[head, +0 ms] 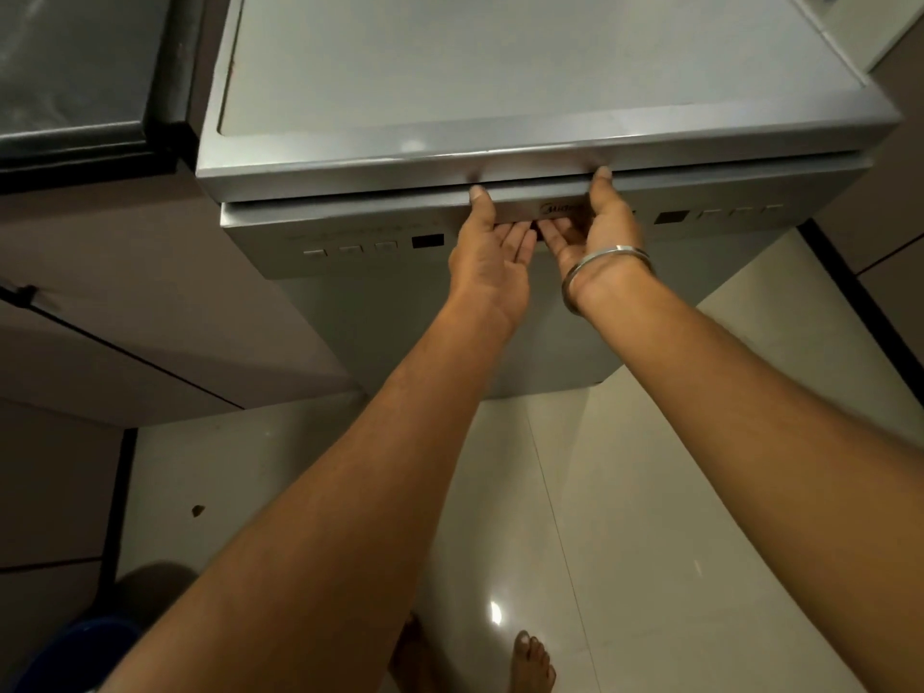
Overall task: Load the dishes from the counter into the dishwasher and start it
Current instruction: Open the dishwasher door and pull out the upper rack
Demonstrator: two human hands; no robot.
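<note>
My bare feet [532, 660] on pale floor [650, 492]. Both arms out: left hand [492, 252] and right hand [592, 232] hooked under door handle [537, 223], thumbs on door's top edge. Dishwasher [500, 142] ahead, door nearly closed.

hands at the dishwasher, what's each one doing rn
Left hand: fingers hooked in the dishwasher door handle recess, thumb on top.
Right hand: same grip, beside it.

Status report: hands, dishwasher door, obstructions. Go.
Left hand and right hand both at the dishwasher door handle recess, fingers tucked under, thumbs on top edge. Door barely cracked. No dishes in sight. Floor in front unobstructed.
</note>
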